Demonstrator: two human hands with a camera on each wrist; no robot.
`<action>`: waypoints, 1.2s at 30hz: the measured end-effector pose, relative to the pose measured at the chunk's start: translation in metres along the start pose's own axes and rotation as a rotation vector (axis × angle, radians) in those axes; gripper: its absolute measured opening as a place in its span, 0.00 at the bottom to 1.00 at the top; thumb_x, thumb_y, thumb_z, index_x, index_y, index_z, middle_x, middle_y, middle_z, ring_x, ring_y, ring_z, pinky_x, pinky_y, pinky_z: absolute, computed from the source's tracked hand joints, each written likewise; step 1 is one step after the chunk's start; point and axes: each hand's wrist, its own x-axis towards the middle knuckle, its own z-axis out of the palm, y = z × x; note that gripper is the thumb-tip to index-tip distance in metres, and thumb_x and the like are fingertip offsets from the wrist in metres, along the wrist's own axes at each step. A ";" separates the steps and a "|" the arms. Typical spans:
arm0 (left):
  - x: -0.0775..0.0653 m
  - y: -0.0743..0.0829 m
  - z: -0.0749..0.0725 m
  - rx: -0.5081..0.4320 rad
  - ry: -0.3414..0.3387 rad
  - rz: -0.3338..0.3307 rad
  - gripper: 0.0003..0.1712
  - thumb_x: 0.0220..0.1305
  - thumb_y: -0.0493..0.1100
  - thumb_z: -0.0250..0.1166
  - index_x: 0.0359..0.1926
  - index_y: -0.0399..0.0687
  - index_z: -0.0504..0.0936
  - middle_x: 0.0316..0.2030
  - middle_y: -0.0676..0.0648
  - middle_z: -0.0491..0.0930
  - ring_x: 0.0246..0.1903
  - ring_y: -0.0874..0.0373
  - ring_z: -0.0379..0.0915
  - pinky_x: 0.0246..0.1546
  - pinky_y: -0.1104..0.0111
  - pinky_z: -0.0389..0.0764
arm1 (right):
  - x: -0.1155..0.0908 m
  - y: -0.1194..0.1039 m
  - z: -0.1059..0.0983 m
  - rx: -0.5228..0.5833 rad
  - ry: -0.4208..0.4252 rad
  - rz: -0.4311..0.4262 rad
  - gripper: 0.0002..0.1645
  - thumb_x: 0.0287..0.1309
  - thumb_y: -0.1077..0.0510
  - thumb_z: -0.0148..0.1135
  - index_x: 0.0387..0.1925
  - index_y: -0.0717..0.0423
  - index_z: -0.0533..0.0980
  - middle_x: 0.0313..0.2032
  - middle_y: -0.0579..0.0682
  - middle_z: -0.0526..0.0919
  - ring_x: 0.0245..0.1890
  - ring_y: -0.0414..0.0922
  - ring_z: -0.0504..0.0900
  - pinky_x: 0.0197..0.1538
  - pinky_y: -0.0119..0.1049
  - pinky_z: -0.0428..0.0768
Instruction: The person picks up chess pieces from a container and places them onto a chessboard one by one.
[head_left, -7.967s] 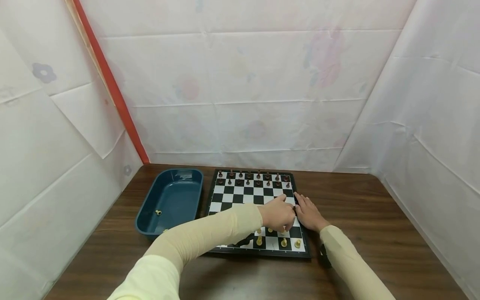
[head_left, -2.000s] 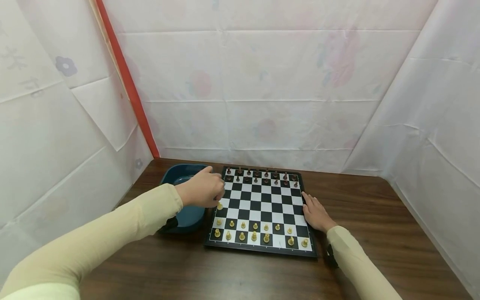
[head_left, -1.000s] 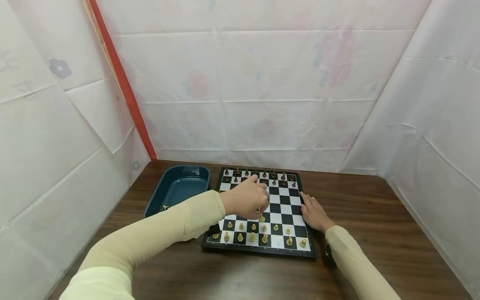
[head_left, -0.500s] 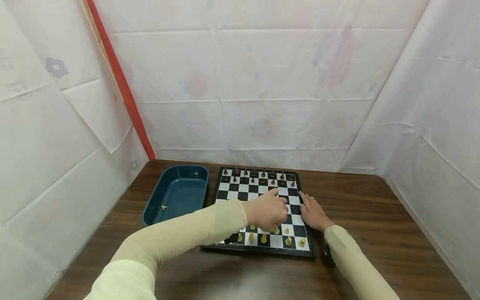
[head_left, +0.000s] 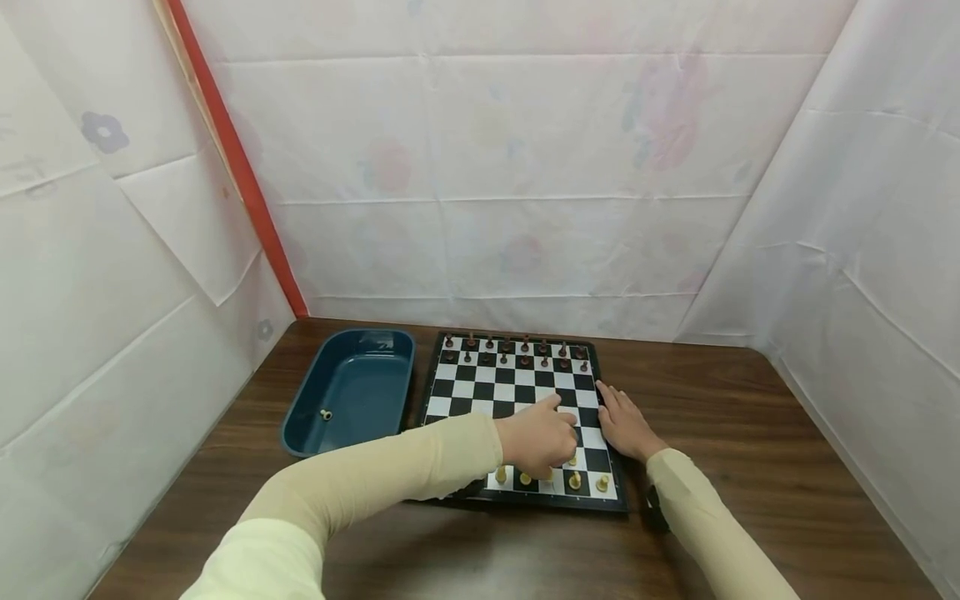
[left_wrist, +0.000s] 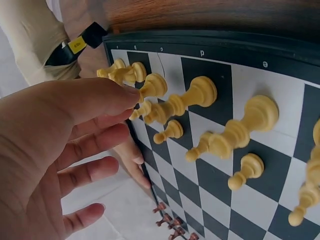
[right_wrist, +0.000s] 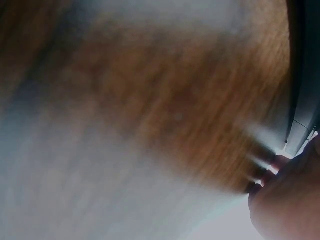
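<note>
In the head view, my left hand (head_left: pixel 538 437) reaches over the near right part of the black-and-white chessboard (head_left: pixel 504 392). The left wrist view shows its thumb and a finger pinching a pale yellow chess piece (left_wrist: pixel 157 85) at the near row, by the square marked c. The fingers cover its top, so its kind is hidden. Pale yellow pieces stand about it, among them a pawn (left_wrist: pixel 174 129). My right hand (head_left: pixel 628 423) lies with extended fingers against the board's right edge; in the right wrist view, only part of this hand (right_wrist: pixel 292 200) shows.
Left of the board stands a blue tray (head_left: pixel 298 400) with a small pale chess piece (head_left: pixel 326 415) in it. Dark red chess pieces (head_left: pixel 525 344) fill the board's two far rows. Brown wooden tabletop (head_left: pixel 697 392) surrounds the board; white sheets hang behind and at both sides.
From the board's left edge beside the tray, my left hand has carried the pale piece rightward across the board, then down to the near row. The right hand has stayed at the right edge.
</note>
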 end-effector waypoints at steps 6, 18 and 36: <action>0.008 0.005 0.004 0.031 -0.009 0.015 0.05 0.53 0.54 0.69 0.32 0.64 0.85 0.35 0.63 0.80 0.44 0.64 0.69 0.47 0.62 0.65 | -0.001 -0.002 -0.002 0.004 -0.003 0.000 0.32 0.71 0.58 0.33 0.71 0.67 0.48 0.68 0.73 0.50 0.69 0.67 0.46 0.66 0.59 0.45; 0.002 0.002 0.002 0.038 0.027 0.009 0.06 0.52 0.58 0.69 0.29 0.67 0.85 0.32 0.65 0.80 0.36 0.65 0.67 0.40 0.64 0.64 | -0.004 -0.002 -0.003 0.018 0.027 -0.046 0.31 0.71 0.59 0.34 0.71 0.68 0.49 0.67 0.74 0.52 0.69 0.66 0.47 0.67 0.56 0.45; -0.105 -0.078 -0.007 -0.083 0.062 -0.306 0.05 0.48 0.50 0.72 0.28 0.61 0.86 0.30 0.61 0.79 0.34 0.61 0.68 0.41 0.58 0.64 | 0.002 0.010 0.001 -0.001 0.017 -0.033 0.32 0.71 0.57 0.32 0.71 0.67 0.47 0.68 0.73 0.50 0.69 0.66 0.45 0.68 0.56 0.44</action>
